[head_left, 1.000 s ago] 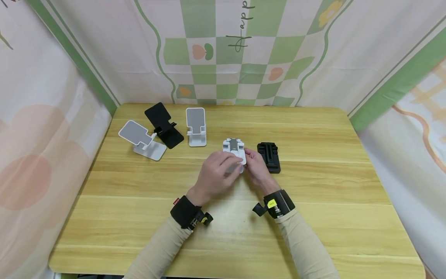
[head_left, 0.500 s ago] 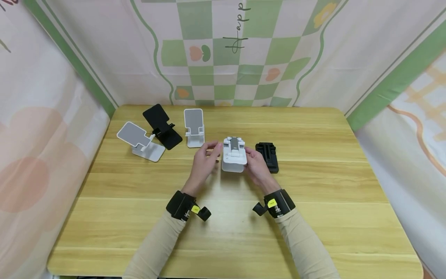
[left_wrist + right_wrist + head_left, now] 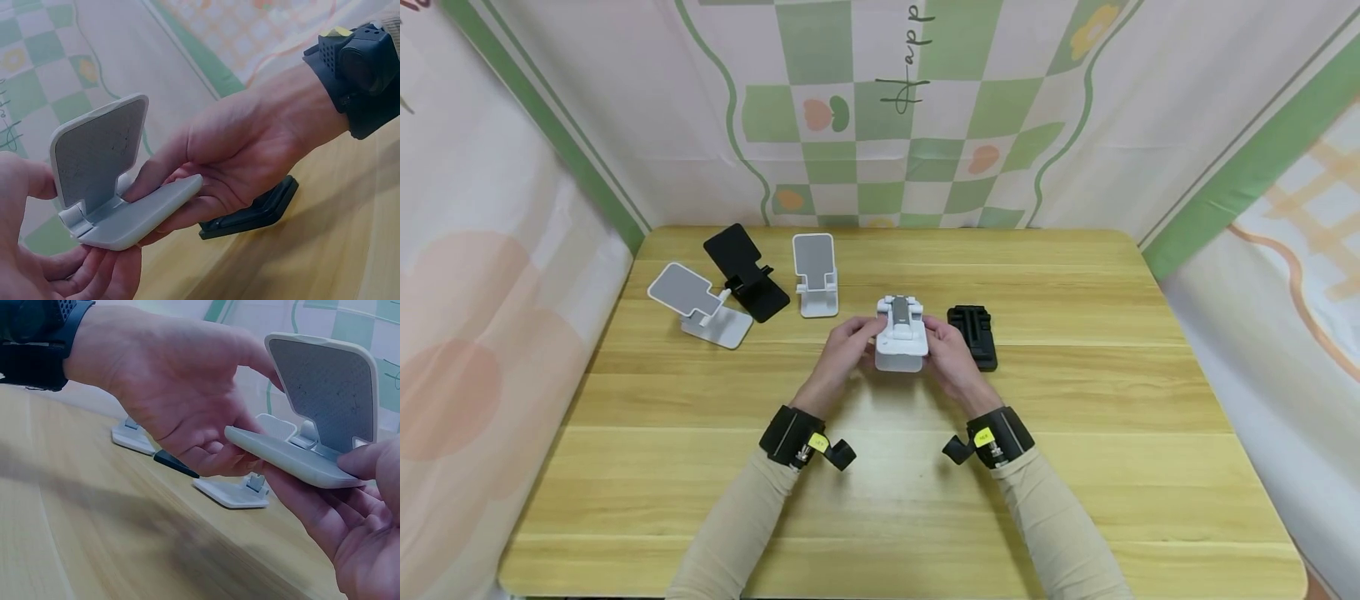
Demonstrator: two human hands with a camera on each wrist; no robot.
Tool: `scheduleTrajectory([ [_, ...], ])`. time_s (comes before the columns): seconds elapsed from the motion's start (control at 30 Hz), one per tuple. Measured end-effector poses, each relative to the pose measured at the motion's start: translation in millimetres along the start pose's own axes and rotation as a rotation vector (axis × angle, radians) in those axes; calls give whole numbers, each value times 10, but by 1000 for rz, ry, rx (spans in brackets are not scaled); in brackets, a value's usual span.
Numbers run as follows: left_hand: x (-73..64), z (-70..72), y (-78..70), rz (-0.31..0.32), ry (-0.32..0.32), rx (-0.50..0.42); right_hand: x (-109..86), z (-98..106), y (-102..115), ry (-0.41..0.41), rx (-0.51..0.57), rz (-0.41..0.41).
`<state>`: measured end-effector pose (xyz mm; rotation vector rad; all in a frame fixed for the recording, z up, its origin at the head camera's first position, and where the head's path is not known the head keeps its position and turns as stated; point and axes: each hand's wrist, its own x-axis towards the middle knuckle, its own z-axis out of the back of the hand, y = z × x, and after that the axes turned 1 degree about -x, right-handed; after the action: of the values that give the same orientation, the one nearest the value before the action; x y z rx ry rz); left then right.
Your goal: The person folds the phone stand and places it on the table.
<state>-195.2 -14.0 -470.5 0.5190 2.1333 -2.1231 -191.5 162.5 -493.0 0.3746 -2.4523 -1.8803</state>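
A white phone stand (image 3: 901,340) with a grey pad is held up over the table between both hands, its panel (image 3: 103,150) swung up at an angle from its base (image 3: 294,456). My left hand (image 3: 841,357) grips it from the left side, thumb at the panel and fingers under the base in the left wrist view. From the right, my right hand (image 3: 953,360) pinches the base, thumb on top and fingers beneath. A folded black phone stand (image 3: 973,337) lies on the table just beyond the right hand.
At the back left stand three unfolded phone stands: a white one (image 3: 715,323) at the far left, a black one (image 3: 758,293) beside it, and another white one (image 3: 816,271) to their right. Patterned cloth (image 3: 880,158) hangs behind the wooden table (image 3: 1075,483).
A second ago my left hand covered the stand's front; it drew off to the left, then took hold of the left side. My right hand has kept its grip.
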Motion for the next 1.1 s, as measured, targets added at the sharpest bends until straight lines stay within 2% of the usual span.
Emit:
scheduleTrajectory([
  [0.17,20,-1,24,-9,-19,-13,-12,23,-5,27,-10,13],
  [0.3,21,9,27,-9,-28,-28,-27,39,8,50,26,16],
  [0.43,24,18,37,-14,-30,-35,-29,31,39,83,74,-2],
  [0.53,31,21,47,-17,-31,-33,-29,27,58,97,64,-12],
  [0.73,36,31,65,-31,-26,-30,-43,25,63,72,21,-37],
  [1.1,36,50,74,-45,-30,-20,-30,20,72,50,16,-68],
])
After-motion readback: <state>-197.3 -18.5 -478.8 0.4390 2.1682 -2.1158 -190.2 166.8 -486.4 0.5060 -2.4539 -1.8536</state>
